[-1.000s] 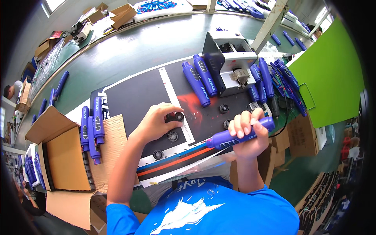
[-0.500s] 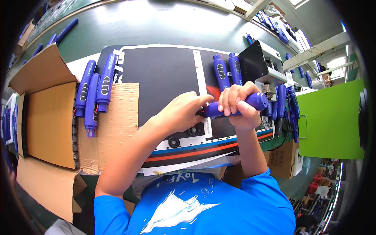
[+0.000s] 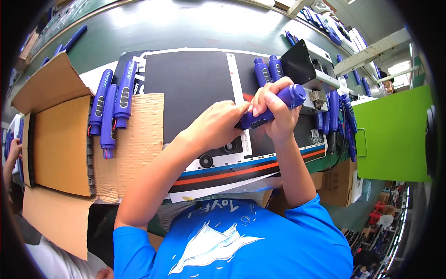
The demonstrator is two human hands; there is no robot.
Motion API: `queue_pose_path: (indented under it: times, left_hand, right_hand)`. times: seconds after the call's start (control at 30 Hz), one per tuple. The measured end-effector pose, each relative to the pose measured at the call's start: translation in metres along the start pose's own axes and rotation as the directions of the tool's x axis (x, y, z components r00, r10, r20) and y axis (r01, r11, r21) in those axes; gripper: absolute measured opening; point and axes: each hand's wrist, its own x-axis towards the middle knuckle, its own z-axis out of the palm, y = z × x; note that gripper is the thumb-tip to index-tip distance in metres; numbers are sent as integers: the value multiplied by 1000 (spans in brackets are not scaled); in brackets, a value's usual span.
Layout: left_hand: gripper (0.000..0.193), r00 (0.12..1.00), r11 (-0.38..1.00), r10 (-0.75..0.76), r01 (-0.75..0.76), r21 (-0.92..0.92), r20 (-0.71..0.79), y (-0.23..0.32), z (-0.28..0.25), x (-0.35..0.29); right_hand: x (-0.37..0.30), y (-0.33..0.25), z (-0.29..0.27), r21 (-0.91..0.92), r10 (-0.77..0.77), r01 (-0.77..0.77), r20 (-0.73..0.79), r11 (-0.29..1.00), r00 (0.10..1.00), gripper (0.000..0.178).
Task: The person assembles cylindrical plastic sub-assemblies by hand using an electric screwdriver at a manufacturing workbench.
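Note:
My right hand [image 3: 280, 109] is wrapped around a blue-violet tubular handle [image 3: 259, 120] with a dark button panel. The handle is tilted, its capped end [image 3: 294, 95] up at the right. At the lower left end, my left hand [image 3: 216, 122] is closed, fingertips against the tube; what else they pinch there is hidden. Under my hands lies a black mat [image 3: 190, 83] with a white ruler strip [image 3: 235, 79]. Beyond my right hand lie two similar handles [image 3: 262, 72]. Two black rings [image 3: 206, 161] sit on the mat near my left forearm.
At left, several handles [image 3: 110, 116] with wire ends rest on cardboard [image 3: 139, 139], beside an open carton [image 3: 60, 144]. A black-and-white machine [image 3: 313, 69] stands at right, near more handles [image 3: 333, 111] and a green board [image 3: 392, 135]. Another person's hand [image 3: 16, 149] shows at far left.
The held handle has moved left and tilted more steeply, its capped end higher. My left fingers now cover the end where dark wires showed. Another person's hand has appeared at far left.

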Motion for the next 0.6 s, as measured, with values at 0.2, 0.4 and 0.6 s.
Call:
queue_pose_path:
  times: [0.2, 0.4, 0.6]
  left_hand:
    - [33, 995, 995, -77, 73, 73, 59, 7, -10, 4]
    - [49, 990, 971, 135, -142, -195, -48, 29, 3, 5]
    - [78, 975, 986, -153, 161, -40, 161, 41, -6, -23]
  right_hand:
    - [-9, -5, 21, -175, 43, -48, -37, 983, 998, 9]
    - [-25, -47, 14, -217, -12, 28, 76, 976, 997, 10]
    - [-40, -15, -1, -128, -4, 15, 91, 992, 996, 14]
